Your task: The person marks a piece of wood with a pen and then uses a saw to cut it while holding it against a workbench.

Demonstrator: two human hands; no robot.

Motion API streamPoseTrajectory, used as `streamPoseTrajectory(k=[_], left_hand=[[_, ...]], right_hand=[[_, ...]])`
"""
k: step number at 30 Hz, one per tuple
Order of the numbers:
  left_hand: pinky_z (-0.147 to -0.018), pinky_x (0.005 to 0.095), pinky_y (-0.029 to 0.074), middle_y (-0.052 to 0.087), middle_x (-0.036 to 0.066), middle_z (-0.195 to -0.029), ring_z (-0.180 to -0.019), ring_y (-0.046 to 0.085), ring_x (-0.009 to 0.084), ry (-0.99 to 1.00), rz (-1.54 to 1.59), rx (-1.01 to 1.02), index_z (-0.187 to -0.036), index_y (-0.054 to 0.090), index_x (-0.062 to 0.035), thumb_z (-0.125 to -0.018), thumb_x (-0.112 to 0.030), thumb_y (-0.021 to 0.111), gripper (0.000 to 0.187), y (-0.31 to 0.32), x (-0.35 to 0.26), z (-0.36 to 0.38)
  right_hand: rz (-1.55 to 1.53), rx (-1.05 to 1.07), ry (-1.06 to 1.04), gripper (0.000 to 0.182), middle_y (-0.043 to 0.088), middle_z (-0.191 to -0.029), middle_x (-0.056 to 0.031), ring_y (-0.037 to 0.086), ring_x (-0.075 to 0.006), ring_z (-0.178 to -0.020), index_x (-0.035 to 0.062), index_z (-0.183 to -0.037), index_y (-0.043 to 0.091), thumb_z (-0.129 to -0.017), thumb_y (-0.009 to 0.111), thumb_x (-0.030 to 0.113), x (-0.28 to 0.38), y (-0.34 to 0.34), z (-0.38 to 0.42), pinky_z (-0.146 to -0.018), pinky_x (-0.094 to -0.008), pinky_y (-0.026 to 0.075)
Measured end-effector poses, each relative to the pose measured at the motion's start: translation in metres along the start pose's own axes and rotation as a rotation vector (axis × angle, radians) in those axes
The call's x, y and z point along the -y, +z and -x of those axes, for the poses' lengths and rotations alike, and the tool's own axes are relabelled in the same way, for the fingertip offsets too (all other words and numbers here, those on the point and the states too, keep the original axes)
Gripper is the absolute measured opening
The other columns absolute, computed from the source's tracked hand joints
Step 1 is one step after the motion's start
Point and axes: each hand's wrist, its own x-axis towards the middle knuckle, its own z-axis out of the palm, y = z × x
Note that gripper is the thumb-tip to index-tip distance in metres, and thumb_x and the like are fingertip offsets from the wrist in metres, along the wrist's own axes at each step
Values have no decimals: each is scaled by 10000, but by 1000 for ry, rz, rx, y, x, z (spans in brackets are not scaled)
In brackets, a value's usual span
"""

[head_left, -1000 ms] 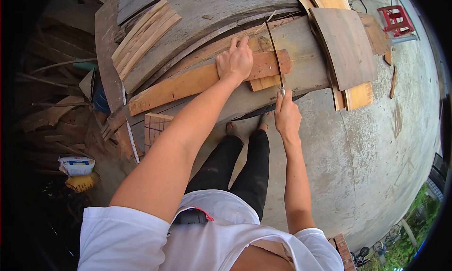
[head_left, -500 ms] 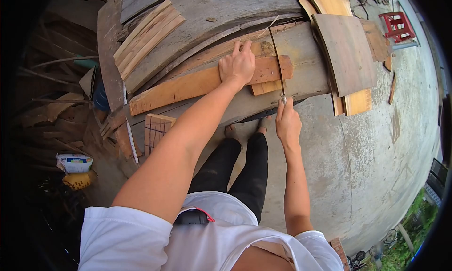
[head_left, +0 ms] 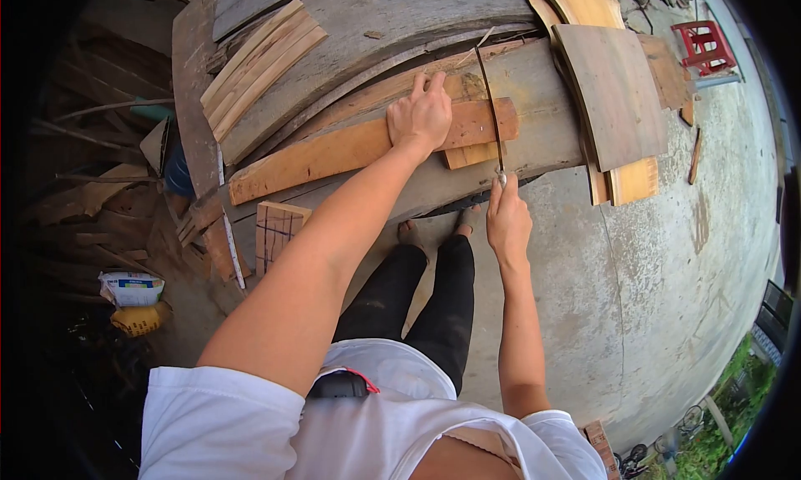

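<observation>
The grey plank surface [head_left: 359, 25] spans the upper view, carrying an orange-brown board [head_left: 309, 163] whose long axis runs from lower left to upper right, its right end near the edge closest to the person. A short wood block [head_left: 473, 154] sits under that end. The handsaw [head_left: 491, 96] lies across the board near its right end — blade tip pointing away from the person. The left hand [head_left: 420, 117] presses on the board, fingers bent; the right hand [head_left: 508, 217] is closed round the saw's handle.
</observation>
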Motion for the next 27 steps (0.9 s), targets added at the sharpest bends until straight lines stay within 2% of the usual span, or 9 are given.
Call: streamPoseTrajectory(k=[4, 10, 13, 16, 19, 21, 23, 25, 27], left_hand=[[-790, 531, 527, 577, 110, -1272, -843, 695, 395, 0, -6, -2, -1294, 538, -175, -984, -268, 446, 337, 0, 2, -1], [-787, 535, 530, 575, 113, -1276, -846, 695, 395, 0, -5, 21, -1302, 533, -178, -981, -271, 448, 344, -1, 2, -2], [-792, 536, 529, 575, 112, -1277, -853, 694, 396, 5, -28, 7, -1289, 534, -174, -979, -271, 446, 336, 3, 2, 3], [-787, 537, 529, 577, 100, -1277, -852, 693, 401, 20, 2, -47, -1282, 538, -169, -976, -266, 450, 332, 4, 1, -3], [-795, 537, 525, 581, 90, -1270, -867, 692, 401, -24, -16, 17, -1283, 543, -170, -975, -265, 459, 333, -1, 1, -1], [-784, 547, 531, 613, 47, -1223, -878, 687, 395, -24, -33, -22, -1282, 567, -226, -993, -290, 434, 324, 3, 1, -1], [-797, 543, 524, 602, 71, -1235, -880, 688, 399, -14, -10, -13, -1281, 558, -208, -986, -282, 443, 326, 2, -1, -1], [-811, 540, 516, 590, 95, -1247, -883, 690, 404, -6, 0, 2, -1281, 549, -190, -978, -275, 453, 329, 2, 2, 0], [-797, 544, 520, 589, 100, -1249, -868, 692, 404, 7, -4, -39, -1288, 550, -199, -980, -278, 449, 333, 6, 3, -1]], right_hand=[[-36, 100, 90, 257, 656, -709, -255, 650, -472, -704, 37, -1043, 478, -1046, 445, 291, -13, -10, 47, -602, -560, 490], [15, -8, -24, 255, 658, -709, -253, 653, -475, -707, 37, -1020, 475, -1046, 445, 289, 5, 1, -12, -601, -556, 498], [31, -26, -33, 245, 660, -707, -251, 654, -471, -700, 40, -1014, 474, -1045, 447, 282, 5, 2, -16, -595, -556, 500], [22, 29, 11, 230, 659, -706, -253, 654, -470, -690, 46, -1018, 477, -1043, 454, 273, -7, -4, 18, -584, -554, 501], [-39, 54, 56, 221, 658, -705, -256, 652, -472, -681, 46, -1011, 482, -1041, 459, 264, -17, -5, 53, -578, -548, 504], [0, 62, 43, 223, 659, -705, -254, 652, -471, -681, 47, -1012, 484, -1041, 459, 267, -14, -8, 39, -576, -545, 503], [29, 53, 28, 224, 660, -705, -252, 652, -470, -681, 48, -1014, 486, -1041, 459, 269, -3, -4, 4, -574, -541, 501], [21, -82, -65, 228, 662, -711, -248, 651, -470, -683, 50, -1021, 488, -1043, 458, 275, 6, 6, -26, -573, -538, 495], [13, -39, -34, 231, 664, -718, -248, 650, -470, -684, 49, -1026, 489, -1043, 459, 278, 3, 4, -19, -580, -540, 495]])
